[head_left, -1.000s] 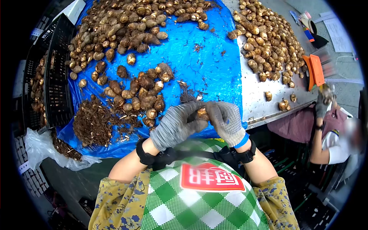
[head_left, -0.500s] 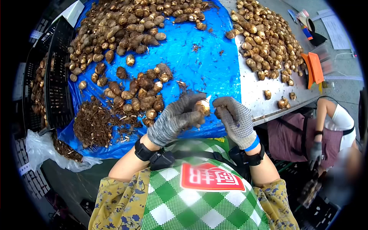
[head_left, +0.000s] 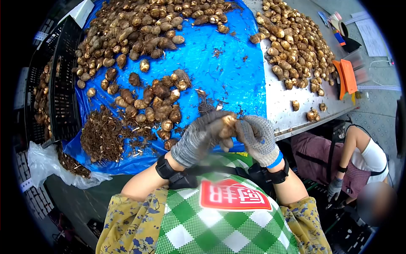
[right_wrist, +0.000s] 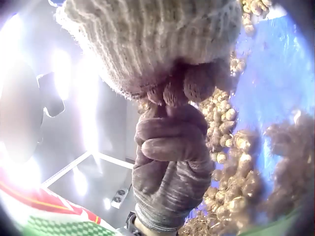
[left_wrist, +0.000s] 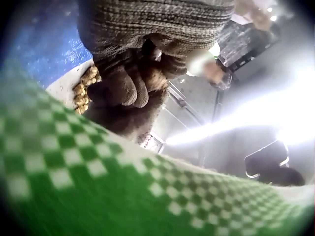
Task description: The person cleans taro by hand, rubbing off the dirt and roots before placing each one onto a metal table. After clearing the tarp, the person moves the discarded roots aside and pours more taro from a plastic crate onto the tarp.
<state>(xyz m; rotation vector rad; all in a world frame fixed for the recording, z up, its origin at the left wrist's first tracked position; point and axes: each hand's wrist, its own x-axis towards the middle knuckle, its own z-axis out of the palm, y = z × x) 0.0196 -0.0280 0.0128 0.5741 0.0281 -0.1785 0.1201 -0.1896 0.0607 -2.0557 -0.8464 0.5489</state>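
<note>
A small brown taro corm with a pale patch is up in front of the apron, between both gloved hands. My left hand, in a grey knit glove, has its fingers curled round the corm. From the other side my right hand, in a dotted glove, pinches at the corm with curled fingers. In the left wrist view a bit of the corm shows between the fingers. The right wrist view shows both hands meeting, with the corm mostly hidden by the gloves.
Unpeeled taros cover the back of a blue sheet, with a smaller cluster and a root heap nearer. Cleaner taros lie on a metal table. Black crates stand left; another person is at right.
Half a second ago the hands were apart, with the corm's pale tip exposed in the left; now they meet at it again. The other person has moved from beside the table's edge to lower down.
</note>
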